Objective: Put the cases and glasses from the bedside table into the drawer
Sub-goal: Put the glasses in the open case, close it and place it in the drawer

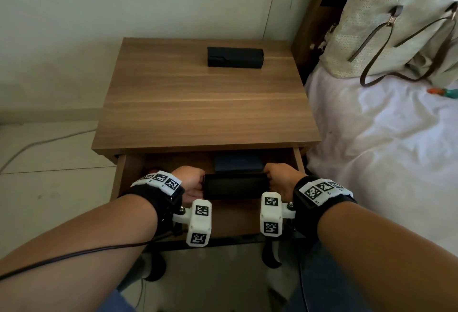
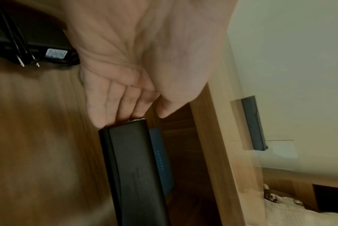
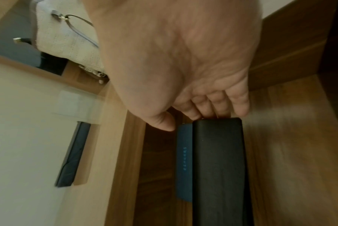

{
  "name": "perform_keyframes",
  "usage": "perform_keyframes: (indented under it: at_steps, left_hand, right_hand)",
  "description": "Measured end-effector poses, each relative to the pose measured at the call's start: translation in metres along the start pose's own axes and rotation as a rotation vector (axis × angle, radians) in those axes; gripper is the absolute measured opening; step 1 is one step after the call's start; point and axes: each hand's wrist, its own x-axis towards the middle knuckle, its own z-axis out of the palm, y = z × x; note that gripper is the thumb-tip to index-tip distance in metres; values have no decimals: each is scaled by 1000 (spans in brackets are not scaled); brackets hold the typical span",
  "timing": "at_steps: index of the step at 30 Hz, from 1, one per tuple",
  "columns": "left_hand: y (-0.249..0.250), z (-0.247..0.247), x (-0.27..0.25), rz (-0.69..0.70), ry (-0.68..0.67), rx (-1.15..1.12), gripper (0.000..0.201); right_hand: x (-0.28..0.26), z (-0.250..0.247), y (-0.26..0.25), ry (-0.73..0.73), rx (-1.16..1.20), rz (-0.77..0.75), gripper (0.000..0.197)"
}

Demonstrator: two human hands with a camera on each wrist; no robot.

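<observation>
I see a wooden bedside table (image 1: 205,103) with one black case (image 1: 235,57) lying near its back edge; its drawer (image 1: 298,160) stands open below.

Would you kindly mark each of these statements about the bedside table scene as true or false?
1. Both hands hold the black case over the open drawer: the left hand at one end, the right hand at the other. True.
2. A blue case already lies in the drawer. True.
3. The table top has nothing left on it. False: a dark case still lies near its back edge.
4. The drawer is closed. False: it is pulled out.
5. A woven handbag sits on the bed. True.
</observation>
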Motion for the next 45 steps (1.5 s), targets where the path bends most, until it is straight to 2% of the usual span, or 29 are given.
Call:
perform_keyframes:
  at_steps: [3, 6, 9, 19, 25, 38, 40, 45]
  left_hand:
    - [-1, 4, 14, -11, 8, 52, 28]
    - [0, 12, 22, -19, 32, 69, 39]
    - [-1, 16, 34, -21, 2, 73, 45]
    - [-5, 21, 68, -31, 7, 51, 43]
    - [-5, 25, 73, -33, 8, 72, 42]
    - [-6, 29, 73, -39, 36, 87, 40]
    - [-4, 28, 72, -23, 53, 108, 39]
    - [3, 24, 55, 28, 92, 171, 27]
  right_hand:
    - [13, -3, 3, 6, 31, 19, 24]
    - [24, -4, 5, 33, 48, 26, 28]
    - [44, -2, 8, 59, 19, 23, 32]
    - [66, -4, 12, 85, 67, 76, 30]
    - [70, -2, 19, 81, 112, 74, 29]
    - [66, 2, 14, 87, 45, 85, 27]
    - [67, 2, 12, 78, 23, 96, 43]
    - [52, 4, -1, 115, 29, 75, 56]
